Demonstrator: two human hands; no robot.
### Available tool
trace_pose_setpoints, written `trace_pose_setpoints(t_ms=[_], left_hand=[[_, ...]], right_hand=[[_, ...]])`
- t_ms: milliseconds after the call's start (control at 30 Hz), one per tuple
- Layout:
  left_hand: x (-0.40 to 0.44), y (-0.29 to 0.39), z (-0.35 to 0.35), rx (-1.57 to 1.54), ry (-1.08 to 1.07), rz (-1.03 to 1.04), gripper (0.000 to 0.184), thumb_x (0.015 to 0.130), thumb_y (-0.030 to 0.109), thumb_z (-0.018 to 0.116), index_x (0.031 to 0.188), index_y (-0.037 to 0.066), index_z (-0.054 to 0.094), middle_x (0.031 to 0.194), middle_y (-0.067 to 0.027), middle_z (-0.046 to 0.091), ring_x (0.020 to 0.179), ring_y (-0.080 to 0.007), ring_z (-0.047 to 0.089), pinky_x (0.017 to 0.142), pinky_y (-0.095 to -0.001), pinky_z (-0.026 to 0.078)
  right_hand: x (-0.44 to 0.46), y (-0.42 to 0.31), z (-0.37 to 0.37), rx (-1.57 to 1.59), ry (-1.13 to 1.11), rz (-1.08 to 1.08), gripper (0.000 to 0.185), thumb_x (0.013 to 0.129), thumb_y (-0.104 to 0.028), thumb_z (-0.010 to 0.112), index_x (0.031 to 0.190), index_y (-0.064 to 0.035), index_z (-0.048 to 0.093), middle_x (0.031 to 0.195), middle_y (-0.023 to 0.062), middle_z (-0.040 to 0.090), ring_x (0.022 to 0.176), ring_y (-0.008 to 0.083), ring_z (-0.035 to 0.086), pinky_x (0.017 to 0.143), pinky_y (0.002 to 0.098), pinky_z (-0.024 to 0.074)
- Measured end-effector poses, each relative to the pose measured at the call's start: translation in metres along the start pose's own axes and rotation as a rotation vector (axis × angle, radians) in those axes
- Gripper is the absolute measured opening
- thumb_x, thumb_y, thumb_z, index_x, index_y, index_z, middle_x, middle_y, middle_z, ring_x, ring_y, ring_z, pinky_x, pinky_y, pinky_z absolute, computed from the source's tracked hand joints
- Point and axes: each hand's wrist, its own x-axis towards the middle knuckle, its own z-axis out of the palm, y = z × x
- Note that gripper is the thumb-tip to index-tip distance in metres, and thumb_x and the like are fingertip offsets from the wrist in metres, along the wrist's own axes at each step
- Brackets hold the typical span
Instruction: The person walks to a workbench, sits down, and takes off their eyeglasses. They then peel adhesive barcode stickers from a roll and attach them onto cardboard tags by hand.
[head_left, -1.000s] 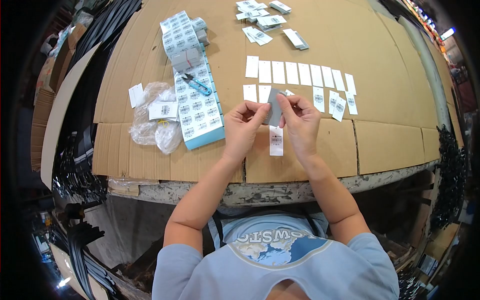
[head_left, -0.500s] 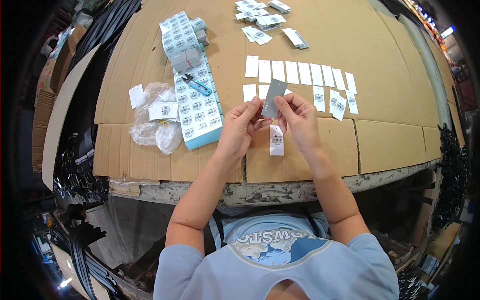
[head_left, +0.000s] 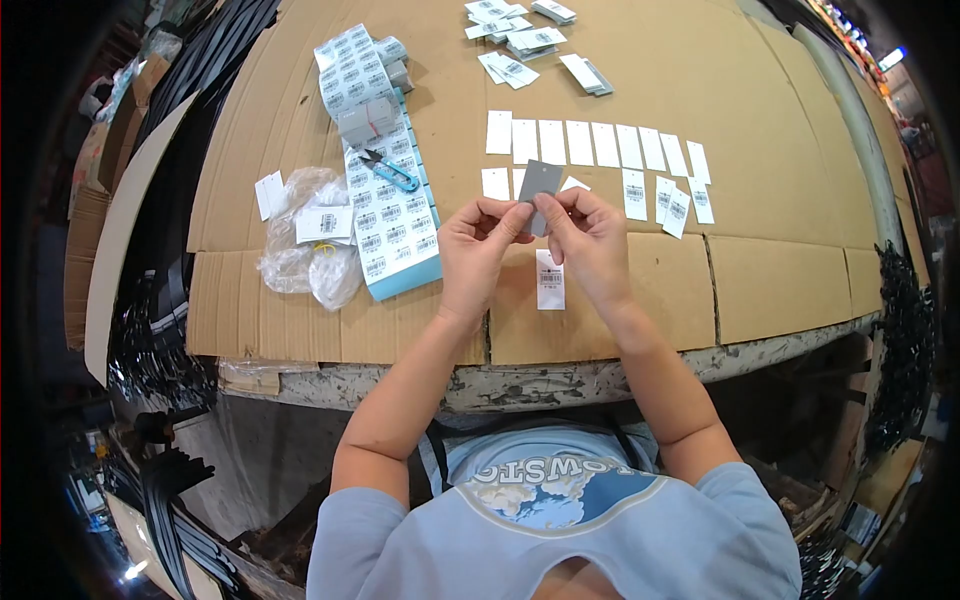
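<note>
A grey hang tag with a small hole near its top is pinched between both hands, above the cardboard. My left hand grips its left lower edge with thumb and fingertips. My right hand pinches the right side, thumb in front. Just below the hands lies a white barcoded tag. Behind them run rows of blank white tags, partly hidden by the held tag and fingers. Several barcoded tags lie to the right of the hands.
On the left, a barcode sticker roll is unrolled, with blue thread snips and a banded tag bundle on it. A plastic bag lies beside it. Tag piles sit at the back. The cardboard ends at the table's front edge.
My left hand has moved up and right, so its thumb now presses on the grey tag beside my right thumb. The tag has turned more upright, and its lower part is covered.
</note>
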Motion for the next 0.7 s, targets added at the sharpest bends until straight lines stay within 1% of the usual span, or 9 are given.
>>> trace_pose_setpoints(t_ms=[33,100,200,433,500,533,567,633,700], left_hand=[[0.000,0.002,0.001,0.000,-0.001,0.000,0.021,0.088,0.019,0.062,0.091,-0.001,0.065,0.083,-0.0066,0.065,0.077,-0.0124,0.062,0.067,-0.0267,0.053],[0.002,0.009,0.001,-0.343,-0.033,-0.146,0.024,0.090,0.023,0.060,0.090,0.000,0.065,0.085,-0.0068,0.065,0.076,-0.0131,0.062,0.067,-0.0266,0.053],[0.008,0.010,-0.007,-0.472,-0.137,-0.276,0.026,0.091,0.025,0.058,0.087,0.000,0.064,0.087,-0.0059,0.064,0.076,-0.0136,0.062,0.068,-0.0259,0.054],[0.009,-0.004,-0.008,-0.434,-0.119,-0.308,0.021,0.089,0.022,0.060,0.087,0.001,0.064,0.084,-0.0059,0.065,0.072,-0.0124,0.062,0.066,-0.0243,0.053],[0.007,-0.008,-0.004,0.075,-0.035,0.101,0.018,0.090,0.022,0.060,0.087,0.004,0.064,0.081,-0.0039,0.064,0.070,-0.0088,0.060,0.062,-0.0239,0.053],[0.006,-0.007,-0.003,0.076,-0.034,0.100,0.018,0.090,0.022,0.060,0.087,0.004,0.064,0.081,-0.0039,0.064,0.070,-0.0088,0.060,0.062,-0.0239,0.053],[0.006,-0.005,-0.001,0.036,-0.015,0.075,0.018,0.090,0.021,0.059,0.087,0.004,0.064,0.081,-0.0037,0.064,0.070,-0.0082,0.060,0.062,-0.0232,0.052],[0.008,-0.004,-0.001,-0.005,-0.001,0.050,0.017,0.090,0.021,0.059,0.087,0.005,0.064,0.081,-0.0036,0.064,0.069,-0.0076,0.059,0.062,-0.0225,0.052],[0.013,-0.005,-0.007,-0.447,-0.118,-0.211,0.018,0.090,0.021,0.059,0.086,0.004,0.062,0.084,-0.0075,0.066,0.072,-0.0094,0.061,0.063,-0.0229,0.051]], right_hand=[[0.000,-0.001,-0.001,0.025,-0.022,0.027,0.017,0.087,-0.014,0.063,0.080,0.0013,0.062,0.063,0.0003,0.057,0.047,0.0016,0.044,0.040,0.0178,0.0316],[0.002,0.000,-0.002,0.031,-0.017,0.015,0.018,0.087,-0.015,0.063,0.080,0.0013,0.062,0.063,0.0004,0.057,0.046,0.0016,0.043,0.040,0.0178,0.0314],[0.003,0.000,-0.003,0.057,-0.022,0.014,0.018,0.087,-0.015,0.063,0.080,0.0012,0.062,0.063,0.0006,0.057,0.046,0.0014,0.043,0.039,0.0179,0.0309],[0.003,0.000,-0.004,-0.007,-0.039,-0.011,0.016,0.087,-0.013,0.064,0.079,0.0013,0.062,0.062,0.0002,0.057,0.046,0.0010,0.043,0.039,0.0177,0.0318],[0.003,0.001,-0.004,-0.008,-0.044,-0.004,0.019,0.088,-0.015,0.063,0.079,0.0014,0.062,0.061,0.0008,0.057,0.045,0.0024,0.044,0.039,0.0183,0.0329],[0.003,0.001,-0.005,-0.010,-0.050,-0.004,0.021,0.088,-0.017,0.062,0.079,0.0016,0.062,0.061,0.0015,0.057,0.044,0.0037,0.044,0.039,0.0189,0.0340],[0.004,0.001,-0.005,-0.010,-0.051,-0.004,0.021,0.088,-0.017,0.062,0.079,0.0016,0.062,0.061,0.0015,0.057,0.044,0.0037,0.044,0.039,0.0189,0.0340],[0.006,-0.001,-0.007,0.242,-0.132,0.084,0.032,0.091,-0.027,0.058,0.088,0.0038,0.063,0.067,0.0046,0.059,0.047,0.0077,0.048,0.044,0.0206,0.0393],[0.008,-0.003,-0.007,0.338,-0.134,0.127,0.037,0.092,-0.032,0.055,0.094,0.0049,0.062,0.071,0.0057,0.059,0.051,0.0094,0.050,0.047,0.0214,0.0416]])
